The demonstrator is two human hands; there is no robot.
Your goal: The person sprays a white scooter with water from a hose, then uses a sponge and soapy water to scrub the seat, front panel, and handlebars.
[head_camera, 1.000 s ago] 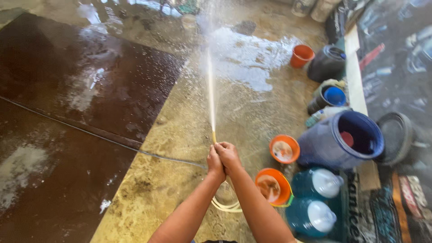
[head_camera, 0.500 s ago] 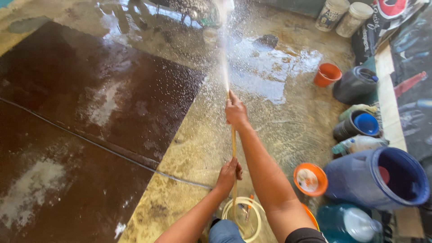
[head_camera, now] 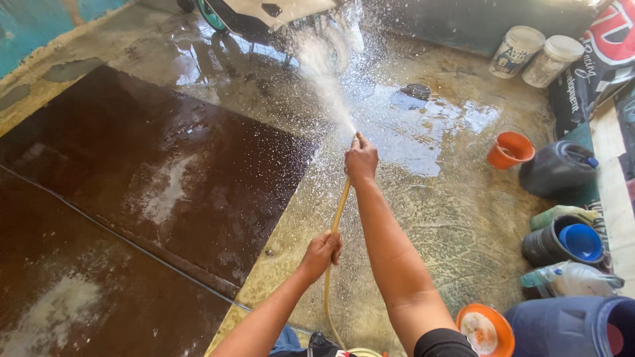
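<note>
My right hand (head_camera: 360,158) is stretched out far ahead of me, fingers curled tight around the end of the yellow hose (head_camera: 337,218), with my thumb pressed over the mouth so the water fans out in a spray (head_camera: 324,73). My left hand (head_camera: 322,250) is nearer to me and lower, wrapped closed around the same hose further back along its length. From there the hose drops down toward my feet, where a loop of it shows at the near edge.

The spray reaches the far side, landing on the lower body and wheel of a white vehicle (head_camera: 284,16) parked at the far edge. That part looks wet, and water lies pooled on the concrete floor (head_camera: 423,132) beneath and in front of it. As I judge it, rinsing is well under way, since the floor is soaked across the middle and far parts. The dark mats (head_camera: 152,172) on the left carry patches of white foam or residue, so they seem to need more water yet.

On the right stand an orange bucket (head_camera: 509,149), a dark jug (head_camera: 555,168), a blue-lidded container (head_camera: 579,241) and a big blue barrel (head_camera: 575,327); two white pails (head_camera: 536,56) sit far right.
</note>
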